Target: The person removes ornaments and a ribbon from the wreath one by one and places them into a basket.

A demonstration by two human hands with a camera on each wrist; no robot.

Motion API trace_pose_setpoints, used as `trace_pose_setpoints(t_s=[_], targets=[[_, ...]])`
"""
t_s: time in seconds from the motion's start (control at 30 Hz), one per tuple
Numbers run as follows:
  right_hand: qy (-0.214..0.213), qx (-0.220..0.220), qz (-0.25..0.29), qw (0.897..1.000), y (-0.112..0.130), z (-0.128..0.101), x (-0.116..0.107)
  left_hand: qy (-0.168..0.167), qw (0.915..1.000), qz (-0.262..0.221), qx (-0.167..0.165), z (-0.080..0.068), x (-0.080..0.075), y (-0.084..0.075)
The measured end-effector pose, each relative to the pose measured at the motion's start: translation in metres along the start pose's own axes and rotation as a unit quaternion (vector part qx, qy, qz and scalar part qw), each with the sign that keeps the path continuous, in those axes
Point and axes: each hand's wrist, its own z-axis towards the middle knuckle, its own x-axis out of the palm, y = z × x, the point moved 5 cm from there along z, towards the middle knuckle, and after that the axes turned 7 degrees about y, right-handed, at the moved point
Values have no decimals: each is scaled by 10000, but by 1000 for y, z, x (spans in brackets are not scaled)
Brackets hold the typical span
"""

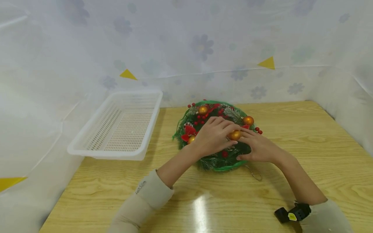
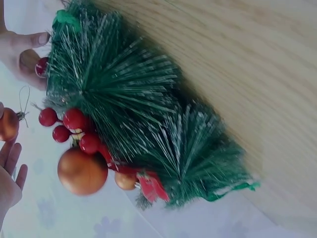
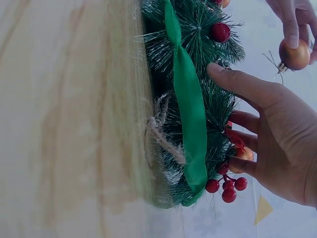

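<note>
A green Christmas wreath with red berries, red bows and gold balls lies flat on the wooden table. Over its middle, my left hand pinches a loose gold ball by its top. The right wrist view shows this ball lifted clear of the needles, its hanger wire sticking out. My right hand rests on the wreath's right side, fingers spread among the needles and thumb near the green ribbon. More gold balls and berries stay on the wreath.
A white perforated plastic basket stands at the left, tilted against the cloth-covered wall. A twine loop trails from the wreath's near edge. Flower-printed sheeting closes off the back and both sides.
</note>
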Motion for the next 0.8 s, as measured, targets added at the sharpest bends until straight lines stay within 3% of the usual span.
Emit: trace_pose_setpoints(t_s=[0.2,0.5,0.63,0.8], targets=[[-11,-167,-55,9998,1,2,-1,130,9992,-281,-234,-15,-8,20],[46,-242,-111,9996,2,3,-1,45,9958,-605,-679,-44,-26,59],[45,-255,-151,9996,2,3,-1,26,9948,-548,-861,-60,-35,77],[51,-290,-148,9995,3,2,0,87,9940,-115,-1080,-83,-42,99]])
